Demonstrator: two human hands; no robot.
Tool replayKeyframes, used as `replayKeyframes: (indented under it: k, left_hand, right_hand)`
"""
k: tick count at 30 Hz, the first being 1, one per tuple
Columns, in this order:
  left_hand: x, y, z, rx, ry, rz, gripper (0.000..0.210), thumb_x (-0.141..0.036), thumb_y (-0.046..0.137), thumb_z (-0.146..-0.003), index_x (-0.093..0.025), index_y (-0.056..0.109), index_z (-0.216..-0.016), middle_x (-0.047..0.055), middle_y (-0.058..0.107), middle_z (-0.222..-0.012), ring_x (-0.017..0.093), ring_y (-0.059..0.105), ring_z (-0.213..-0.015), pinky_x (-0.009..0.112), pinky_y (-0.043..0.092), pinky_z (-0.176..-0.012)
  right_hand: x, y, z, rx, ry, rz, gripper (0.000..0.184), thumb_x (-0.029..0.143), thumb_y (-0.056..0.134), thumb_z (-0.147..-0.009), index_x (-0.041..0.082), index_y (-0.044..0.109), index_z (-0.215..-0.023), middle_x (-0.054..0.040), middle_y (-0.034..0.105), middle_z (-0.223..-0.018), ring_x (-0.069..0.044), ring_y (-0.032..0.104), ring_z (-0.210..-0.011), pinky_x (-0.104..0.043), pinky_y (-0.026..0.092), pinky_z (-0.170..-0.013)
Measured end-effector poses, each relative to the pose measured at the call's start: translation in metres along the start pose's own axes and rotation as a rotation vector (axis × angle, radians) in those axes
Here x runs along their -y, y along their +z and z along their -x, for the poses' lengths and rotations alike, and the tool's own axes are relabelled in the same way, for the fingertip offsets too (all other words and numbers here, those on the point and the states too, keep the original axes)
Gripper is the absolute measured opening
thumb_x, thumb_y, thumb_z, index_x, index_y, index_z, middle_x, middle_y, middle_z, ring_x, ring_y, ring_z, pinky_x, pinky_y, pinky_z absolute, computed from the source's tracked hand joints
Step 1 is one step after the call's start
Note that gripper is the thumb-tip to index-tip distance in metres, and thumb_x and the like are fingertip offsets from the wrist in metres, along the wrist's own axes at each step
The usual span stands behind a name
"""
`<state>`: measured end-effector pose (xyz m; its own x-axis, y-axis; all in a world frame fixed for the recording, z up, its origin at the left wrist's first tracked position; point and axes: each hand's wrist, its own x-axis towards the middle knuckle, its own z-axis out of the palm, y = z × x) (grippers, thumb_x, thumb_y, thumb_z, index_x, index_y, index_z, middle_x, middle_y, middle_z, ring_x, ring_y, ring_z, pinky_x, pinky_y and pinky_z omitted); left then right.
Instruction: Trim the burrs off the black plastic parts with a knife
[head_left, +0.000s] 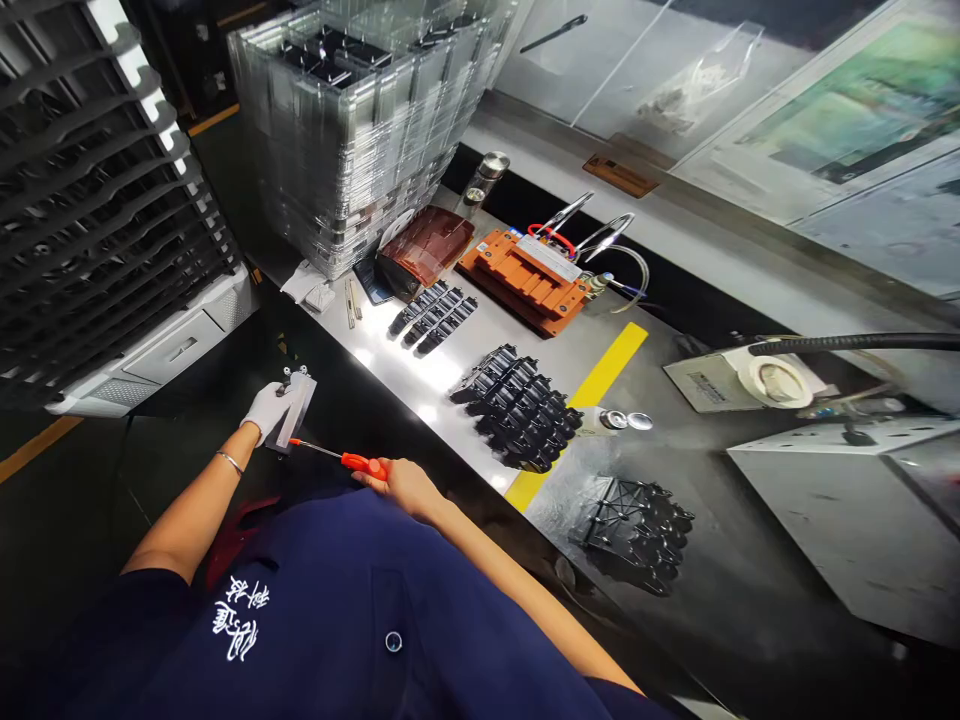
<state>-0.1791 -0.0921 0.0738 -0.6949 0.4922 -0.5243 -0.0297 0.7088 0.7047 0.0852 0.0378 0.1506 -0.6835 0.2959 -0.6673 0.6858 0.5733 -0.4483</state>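
Note:
My left hand (270, 408), in a white glove, grips a flat light-grey part (297, 412) over the dark floor, beside the bench. Small round bits show at the part's upper end. An orange-handled, screwdriver-like tool (366, 465) is in my right hand (409, 488), which is bare and closed around the handle's rear. Its thin shaft points left, and the orange tip lies at the lower right edge of the grey part. Whether the tip touches the part, I cannot tell.
On the metal bench (420, 375) stand rows of black moulded parts (525, 405), more black parts (641, 535), an orange fixture (529, 280) and a flask (491, 178). Stacked clear trays (337, 150) rise at the back left. A slatted rack (97, 180) fills the far left.

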Motion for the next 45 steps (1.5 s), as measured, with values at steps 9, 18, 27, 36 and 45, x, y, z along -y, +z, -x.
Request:
replayKeyframes:
  k: [9,18,27,36,45]
  left_hand:
    - [-0.021,0.027,0.0,0.051,0.066,-0.08,0.042,-0.045,0.068,-0.074,-0.015,0.065,-0.103,0.009,0.072,-0.1,0.024,0.065,-0.095,0.031,0.049,-0.083]
    - [-0.025,0.023,0.009,0.334,0.147,-0.132,0.056,-0.038,0.076,-0.065,-0.016,0.065,-0.116,0.011,0.07,-0.116,0.027,0.064,-0.107,0.036,0.048,-0.096]
    - [-0.076,0.089,-0.007,0.41,0.189,-0.274,0.044,-0.023,0.068,-0.07,-0.016,0.064,-0.113,0.012,0.072,-0.11,0.026,0.067,-0.102,0.037,0.052,-0.091]
    - [-0.227,0.304,-0.028,0.353,0.488,-0.456,0.036,-0.033,0.06,-0.089,-0.017,0.058,-0.121,0.01,0.062,-0.12,0.022,0.061,-0.105,0.043,0.051,-0.091]
    - [-0.291,0.338,-0.063,0.155,0.624,-0.691,0.037,-0.035,0.057,-0.091,-0.017,0.056,-0.123,0.01,0.057,-0.127,0.024,0.059,-0.109,0.045,0.051,-0.091]
  right_hand:
    - [-0.007,0.001,0.004,-0.052,0.075,0.01,0.056,0.072,0.042,-0.086,0.021,0.066,-0.086,-0.0078,0.072,-0.082,-0.023,0.067,-0.076,-0.027,0.036,-0.061]
    - [-0.047,-0.004,0.005,-0.163,0.216,-0.092,0.063,0.072,0.033,-0.088,0.019,0.065,-0.093,-0.0118,0.072,-0.089,-0.027,0.067,-0.084,-0.029,0.039,-0.065]
    - [-0.115,-0.005,0.044,-0.081,0.175,-0.292,0.049,0.068,0.055,-0.08,0.021,0.067,-0.08,-0.0066,0.071,-0.081,-0.023,0.066,-0.076,-0.026,0.036,-0.061]
    - [-0.188,0.008,0.086,-0.168,0.26,-0.462,0.042,0.058,0.045,-0.09,0.021,0.065,-0.093,-0.0057,0.072,-0.091,-0.022,0.067,-0.085,-0.026,0.039,-0.066]
    - [-0.236,0.017,0.106,-0.241,0.358,-0.58,0.04,0.059,0.048,-0.088,0.021,0.062,-0.09,-0.0059,0.071,-0.092,-0.024,0.067,-0.089,-0.028,0.041,-0.071]
